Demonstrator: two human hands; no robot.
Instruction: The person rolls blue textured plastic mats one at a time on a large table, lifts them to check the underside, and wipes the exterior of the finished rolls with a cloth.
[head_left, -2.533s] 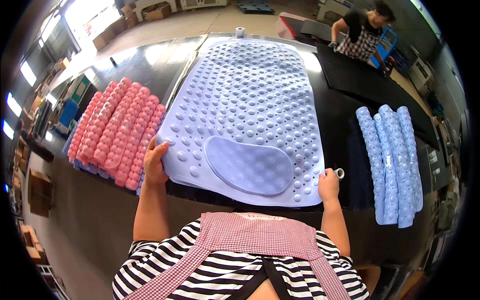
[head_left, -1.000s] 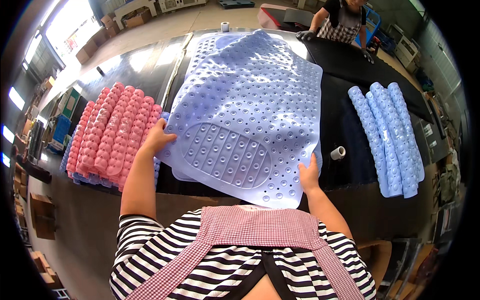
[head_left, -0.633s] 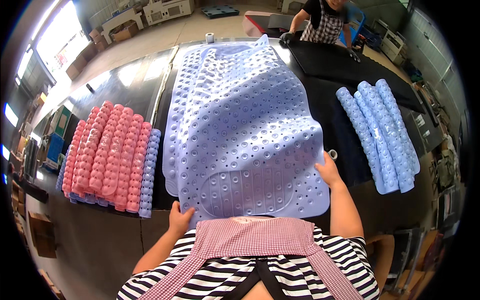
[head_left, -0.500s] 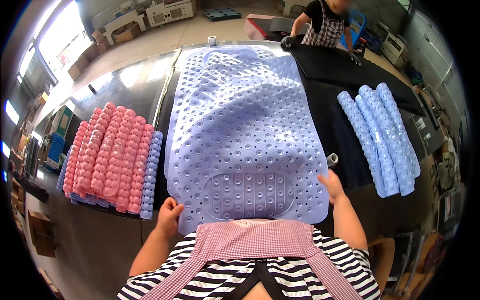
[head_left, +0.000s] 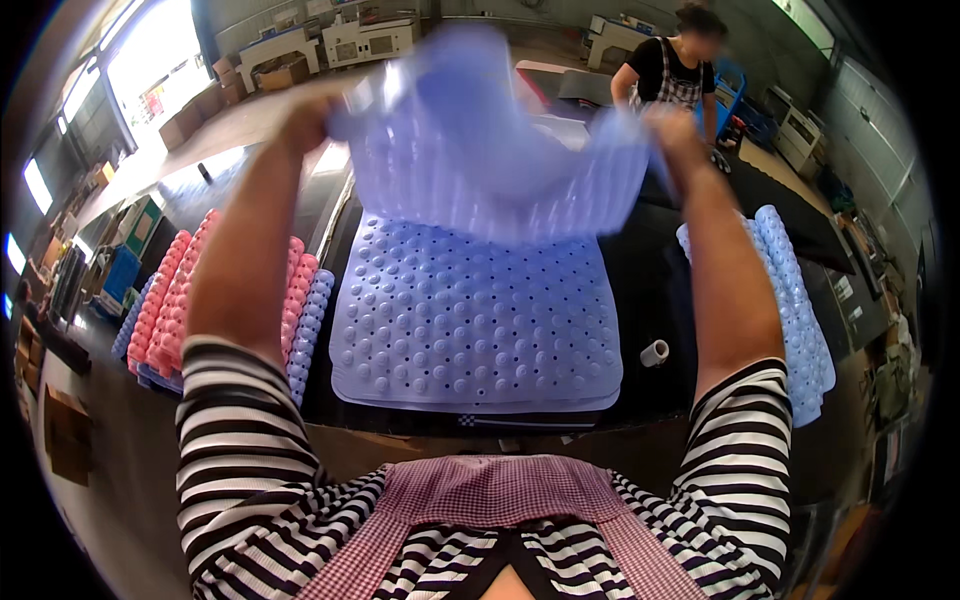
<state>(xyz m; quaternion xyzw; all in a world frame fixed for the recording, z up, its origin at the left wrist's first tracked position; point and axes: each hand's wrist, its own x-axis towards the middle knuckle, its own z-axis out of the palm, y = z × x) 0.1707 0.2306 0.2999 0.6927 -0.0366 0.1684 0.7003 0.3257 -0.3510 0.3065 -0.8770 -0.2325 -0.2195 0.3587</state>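
Note:
Both my arms stretch forward, lifting a blue bath mat (head_left: 440, 150) by its two sides. It is smeared by motion and sags between my hands, its middle part bulging upward. My left hand (head_left: 312, 122) is closed on the mat's left edge, and my right hand (head_left: 672, 130) is closed on its right edge; the fingers are blurred. Beneath lies a stack of blue bath mats (head_left: 475, 320) on the dark table, knobbed side up with rows of small holes. The raised mat hides the far part of this stack.
Rolled pink mats (head_left: 170, 290) and a rolled blue mat (head_left: 310, 330) lie left, partly behind my arm. More blue rolls (head_left: 800, 310) lie right. A small white tape roll (head_left: 655, 353) sits by the stack. Across the table a person (head_left: 672, 80) stands near black sheeting (head_left: 790, 195).
My hands have risen and moved far forward from the near corners, carrying the top mat up off the stack. The mat below is now exposed. The tape roll shows fully.

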